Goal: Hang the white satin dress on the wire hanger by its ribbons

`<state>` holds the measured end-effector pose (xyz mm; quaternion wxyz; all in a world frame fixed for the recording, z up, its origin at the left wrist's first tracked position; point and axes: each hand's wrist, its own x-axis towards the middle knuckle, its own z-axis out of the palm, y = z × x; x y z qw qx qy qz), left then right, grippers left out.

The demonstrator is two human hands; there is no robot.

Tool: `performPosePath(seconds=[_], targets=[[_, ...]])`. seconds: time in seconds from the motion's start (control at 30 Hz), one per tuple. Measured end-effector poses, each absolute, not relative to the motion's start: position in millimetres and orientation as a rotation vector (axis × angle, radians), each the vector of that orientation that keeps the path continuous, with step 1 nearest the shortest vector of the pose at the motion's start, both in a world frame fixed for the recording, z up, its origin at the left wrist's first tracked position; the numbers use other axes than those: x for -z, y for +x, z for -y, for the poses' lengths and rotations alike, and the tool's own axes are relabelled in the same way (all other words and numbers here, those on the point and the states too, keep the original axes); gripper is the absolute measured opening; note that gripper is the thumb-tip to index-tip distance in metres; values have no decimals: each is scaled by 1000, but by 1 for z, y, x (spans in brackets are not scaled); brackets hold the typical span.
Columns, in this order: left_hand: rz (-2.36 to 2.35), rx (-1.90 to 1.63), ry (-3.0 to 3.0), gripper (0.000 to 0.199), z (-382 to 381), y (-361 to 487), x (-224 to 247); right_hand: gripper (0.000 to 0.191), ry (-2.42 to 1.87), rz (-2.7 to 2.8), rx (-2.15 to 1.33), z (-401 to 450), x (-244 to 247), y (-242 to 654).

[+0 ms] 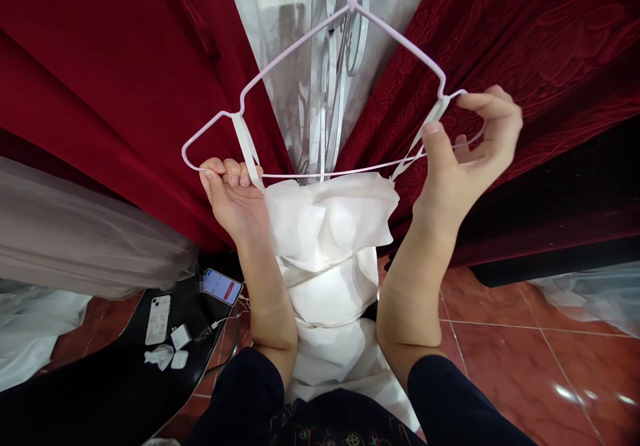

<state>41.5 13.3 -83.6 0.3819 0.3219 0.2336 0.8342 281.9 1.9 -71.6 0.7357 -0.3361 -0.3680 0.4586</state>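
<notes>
A pale lilac clothes hanger (300,41) hangs in front of me with its hook at the top. From it a white dress (330,293) hangs by two thin straps, one looped over each shoulder notch. My left hand (235,193) has its fingers curled round the hanger's lower bar at the left end, beside the left strap (246,145). At the right end, my right hand (463,146) has its thumb by the right strap (425,133) and its index finger touching the hanger tip. The thumb and fingers of that hand are spread apart.
Dark red curtains (150,66) hang on both sides, with white metal rods (330,79) between them. On a black table (100,373) at lower left lie two phones, a white charger (181,337) and small white items. The floor has red tiles (500,346). Pale tulle (75,233) hangs at left.
</notes>
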Motion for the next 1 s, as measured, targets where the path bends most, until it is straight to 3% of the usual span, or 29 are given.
performPosePath(seconds=[0.07,0.13,0.33,0.5,0.63,0.83,1.0], targets=[[-561,-2118,817,26,-13,42,85,39,-705,741,-541,-6,81,284],[-542,-2108,812,25,-12,42,86,41,-662,678,-327,-9,92,286],[-647,-2136,861,32,-12,43,85,16,-613,497,-907,-3,97,277],[-743,-2064,869,28,-12,40,92,26,-610,516,-872,-6,88,261],[-847,-2037,978,21,-5,40,100,22,-666,626,-846,-9,92,259],[-1344,-1791,1438,16,22,36,89,24,-683,672,-776,-8,94,254],[-1037,-1856,1251,15,24,25,52,22,-735,661,-742,-11,89,255]])
